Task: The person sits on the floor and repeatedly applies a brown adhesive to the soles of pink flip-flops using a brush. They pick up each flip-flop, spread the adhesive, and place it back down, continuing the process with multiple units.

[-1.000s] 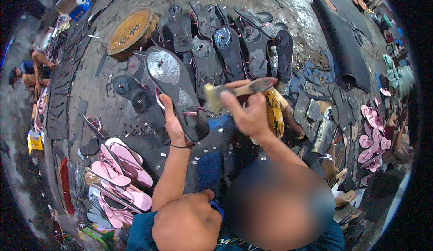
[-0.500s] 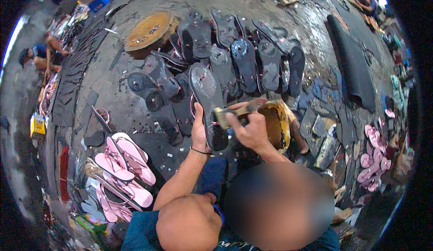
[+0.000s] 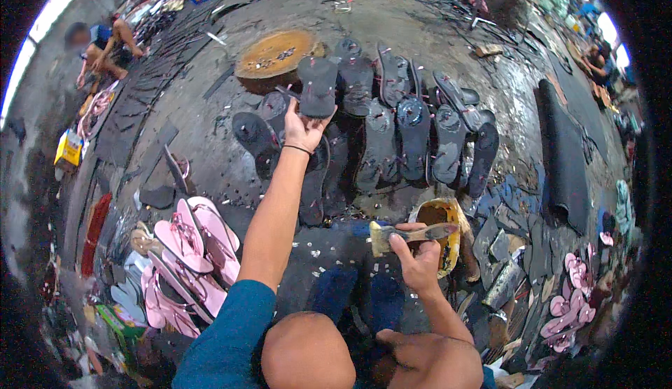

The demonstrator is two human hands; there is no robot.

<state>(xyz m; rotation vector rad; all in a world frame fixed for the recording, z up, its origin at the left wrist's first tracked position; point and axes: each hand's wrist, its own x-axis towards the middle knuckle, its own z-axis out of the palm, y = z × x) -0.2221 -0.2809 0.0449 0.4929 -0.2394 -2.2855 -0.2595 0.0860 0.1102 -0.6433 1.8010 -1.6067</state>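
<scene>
My left hand [image 3: 305, 129] reaches far forward, its fingers closed round the near end of a black flip-flop sole [image 3: 318, 81], beside the round wooden block. Near my knees, my right hand [image 3: 420, 259] grips a paintbrush [image 3: 416, 234] by its wooden handle, with the pale bristles [image 3: 379, 239] pointing left. Just behind the brush stands a yellow tub [image 3: 453, 252] with dark, stained walls. Several black soles with thin pink straps, such as a black sole with a shiny wet-looking patch [image 3: 413, 133], lie in rows right of my left arm.
The round wooden block [image 3: 276, 53] sits at the far left of the rows. Pink flip-flops [image 3: 189, 242] are stacked by my left arm, and more pink sandals [image 3: 570, 298] lie at the right. A black rubber roll [image 3: 560, 154] and scraps cover the right side. Other people sit farther off.
My left hand has moved forward from near my knees to the far soles beside the wooden block. The brush in my right hand has come away from the flip-flop, lower and nearer me.
</scene>
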